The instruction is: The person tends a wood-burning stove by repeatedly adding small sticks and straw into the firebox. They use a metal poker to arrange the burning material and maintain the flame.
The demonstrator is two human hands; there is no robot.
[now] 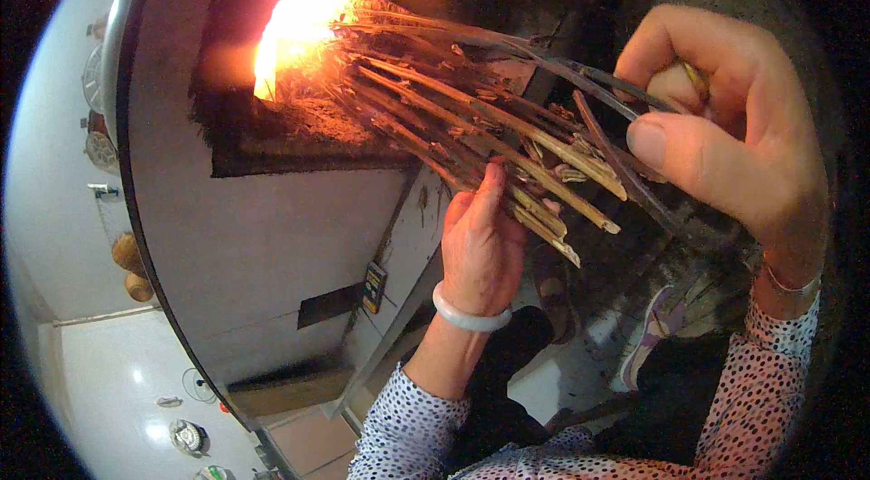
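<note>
A bundle of dry plant stalks [503, 120] reaches into the fire opening [234, 140] of a stove, where bright flames [292, 38] burn around the far ends. My left hand [482, 238], with a pale bangle on its wrist, grips the bundle from below near the cut ends. Above and to the right, my right hand [707, 113] pinches thin dark twigs [598, 82] between thumb and fingers. Those twigs slant over the bundle towards the flames. The palm side of my left hand is partly hidden behind the stalks.
The stove's pale front wall [299, 221] is sooty around the opening. A small box [374, 287] bearing writing rests at its side. My shoe [651, 337] stands on the floor below, near scattered plant debris. Left of the stove's dark rim, several things line a white wall [68, 221].
</note>
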